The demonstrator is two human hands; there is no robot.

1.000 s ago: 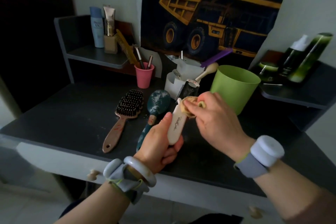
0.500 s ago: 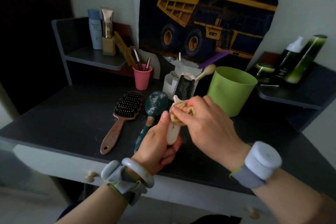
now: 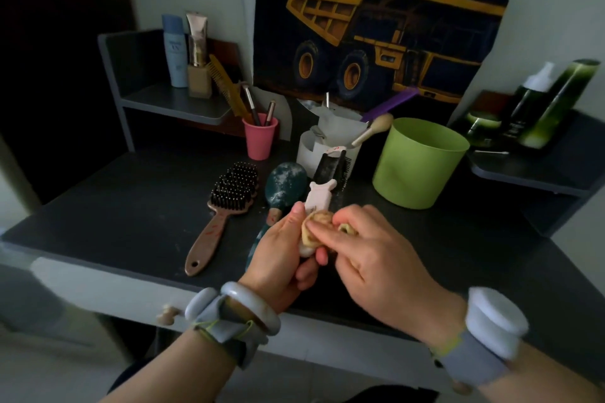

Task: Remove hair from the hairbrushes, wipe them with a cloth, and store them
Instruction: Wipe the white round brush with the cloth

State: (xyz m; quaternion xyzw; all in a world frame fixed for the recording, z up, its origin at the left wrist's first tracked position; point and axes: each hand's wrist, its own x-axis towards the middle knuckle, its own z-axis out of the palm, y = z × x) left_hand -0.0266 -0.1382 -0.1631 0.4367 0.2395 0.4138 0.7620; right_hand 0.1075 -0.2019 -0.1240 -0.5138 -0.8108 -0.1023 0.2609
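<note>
The left hand (image 3: 278,258) grips a pink brush (image 3: 317,199) near the green cup (image 3: 422,170). The right hand (image 3: 370,255) pinches a cloth (image 3: 316,229) against it.

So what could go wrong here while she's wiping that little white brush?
The left hand grips only the low end of the white brush, so the cloth rubbed by the right hand might twist it loose. A dropped brush could knock the teal brush or the green cup.

left grip (image 3: 281,255) curled, right grip (image 3: 370,258) pinching
</note>
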